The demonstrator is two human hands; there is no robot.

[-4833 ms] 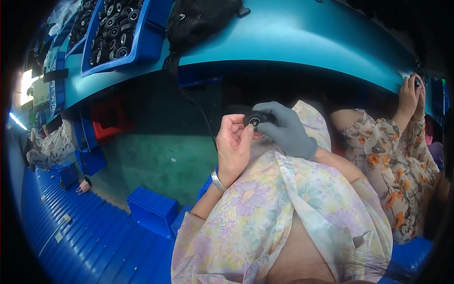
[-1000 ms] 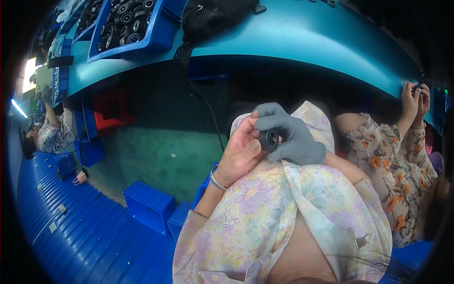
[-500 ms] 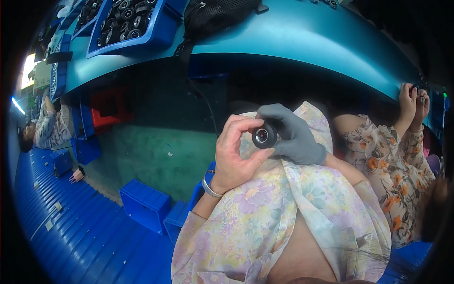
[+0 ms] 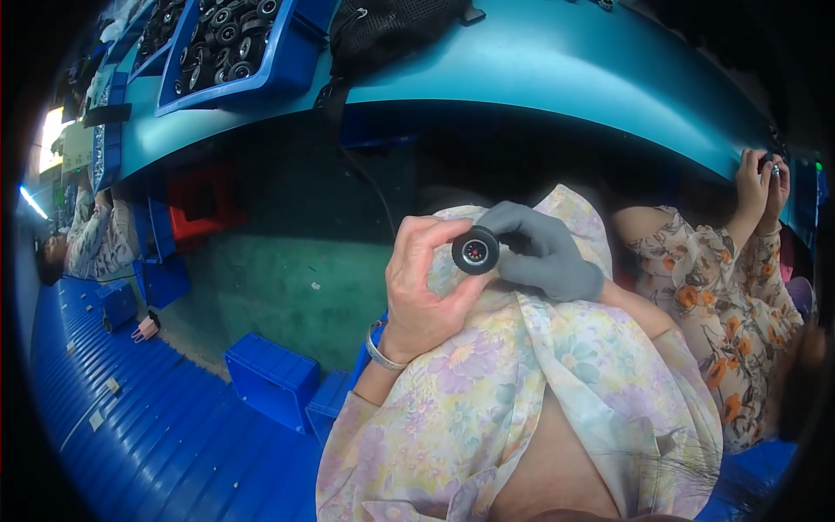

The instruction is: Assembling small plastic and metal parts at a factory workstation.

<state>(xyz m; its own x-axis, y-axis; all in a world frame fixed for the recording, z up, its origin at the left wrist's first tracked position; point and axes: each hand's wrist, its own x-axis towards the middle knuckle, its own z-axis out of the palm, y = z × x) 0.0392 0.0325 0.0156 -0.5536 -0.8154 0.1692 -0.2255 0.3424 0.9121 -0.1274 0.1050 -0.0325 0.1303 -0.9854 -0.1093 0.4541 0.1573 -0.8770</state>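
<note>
Left hand [image 4: 426, 287] pinches black wheel [image 4: 476, 251] by its rim, on the near side of the teal table [image 4: 539, 74], apart from its edge; gloved right hand [image 4: 552, 257] curls at wheel's right, can't tell if gripping. Green floor [image 4: 300, 283] spreads left.

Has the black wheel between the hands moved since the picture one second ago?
Yes, slightly left: judged against the pale scrap on the green floor, the black wheel now sits nearer to that scrap.
</note>
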